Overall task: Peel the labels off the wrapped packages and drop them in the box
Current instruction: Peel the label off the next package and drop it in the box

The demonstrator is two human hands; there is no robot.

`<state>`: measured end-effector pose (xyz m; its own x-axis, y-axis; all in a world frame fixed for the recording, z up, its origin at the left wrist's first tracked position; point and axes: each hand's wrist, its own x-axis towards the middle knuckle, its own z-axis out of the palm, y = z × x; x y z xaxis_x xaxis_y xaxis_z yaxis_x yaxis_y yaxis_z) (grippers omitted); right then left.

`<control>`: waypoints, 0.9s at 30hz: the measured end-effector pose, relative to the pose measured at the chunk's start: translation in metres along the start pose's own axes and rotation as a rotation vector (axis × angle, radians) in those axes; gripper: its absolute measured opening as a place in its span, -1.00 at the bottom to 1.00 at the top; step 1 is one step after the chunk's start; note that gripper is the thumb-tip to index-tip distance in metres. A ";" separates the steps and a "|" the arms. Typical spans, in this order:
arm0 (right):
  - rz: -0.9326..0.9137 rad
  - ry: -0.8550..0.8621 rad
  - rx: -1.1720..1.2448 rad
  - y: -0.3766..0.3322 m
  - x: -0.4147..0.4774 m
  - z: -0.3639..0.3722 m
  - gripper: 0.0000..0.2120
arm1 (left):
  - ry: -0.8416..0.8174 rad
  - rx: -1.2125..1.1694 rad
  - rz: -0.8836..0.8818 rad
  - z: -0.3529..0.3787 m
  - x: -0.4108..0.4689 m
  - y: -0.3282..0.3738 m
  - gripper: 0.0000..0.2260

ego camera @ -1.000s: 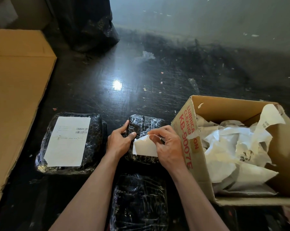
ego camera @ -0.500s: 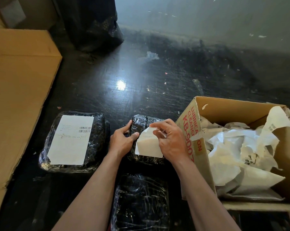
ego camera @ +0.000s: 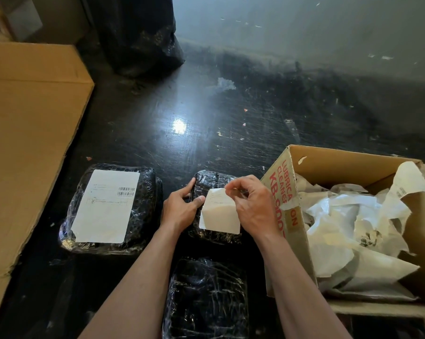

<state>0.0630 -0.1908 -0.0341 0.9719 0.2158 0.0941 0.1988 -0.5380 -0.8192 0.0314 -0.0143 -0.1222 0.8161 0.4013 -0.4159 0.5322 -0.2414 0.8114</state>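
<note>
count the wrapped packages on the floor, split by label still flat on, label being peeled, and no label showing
Label flat on: 1, the left package
Label being peeled: 1, the middle package, its label in the right hand
No label showing: 1, the near package
Total: 3

From where I sit, the print on the big label (ego camera: 106, 206) of the left package (ego camera: 108, 209) is too small to read, barcode aside. My right hand (ego camera: 251, 206) covers the right side of the middle package (ego camera: 216, 204) and part of the red lettering on the box (ego camera: 289, 192), so the code there breaks off. The half-lifted label (ego camera: 220, 215) hides the wrap beneath it; whether its lower edge is stuck down, I cannot tell. The near package (ego camera: 206, 299) is cut off by the bottom edge, the flat cardboard (ego camera: 28, 143) by the left edge, and the box's right wall by the right edge. Crumpled paper (ego camera: 348, 231) hides the box's bottom.
</note>
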 end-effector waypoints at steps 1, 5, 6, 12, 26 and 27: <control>0.009 -0.002 0.016 0.000 -0.001 0.001 -0.78 | 0.004 -0.003 -0.002 0.000 0.000 0.000 -0.43; 0.005 0.002 0.072 0.001 -0.004 0.002 -0.76 | 0.031 0.007 -0.008 0.002 0.000 0.001 -0.44; 0.007 0.001 0.083 0.001 -0.006 0.001 -0.76 | 0.041 0.012 -0.011 0.004 -0.001 0.002 -0.44; -0.010 -0.018 0.140 -0.002 -0.030 -0.002 -0.75 | 0.075 0.015 -0.025 0.007 -0.003 0.004 -0.45; -0.039 -0.022 0.114 -0.012 -0.064 -0.004 -0.80 | 0.096 0.065 -0.028 0.008 -0.007 0.010 -0.46; -0.037 -0.012 0.119 -0.013 -0.066 -0.005 -0.81 | 0.092 0.061 -0.025 0.008 -0.007 0.010 -0.46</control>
<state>-0.0032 -0.2023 -0.0265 0.9624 0.2438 0.1194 0.2175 -0.4291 -0.8767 0.0331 -0.0266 -0.1143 0.7794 0.4869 -0.3942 0.5676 -0.2823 0.7734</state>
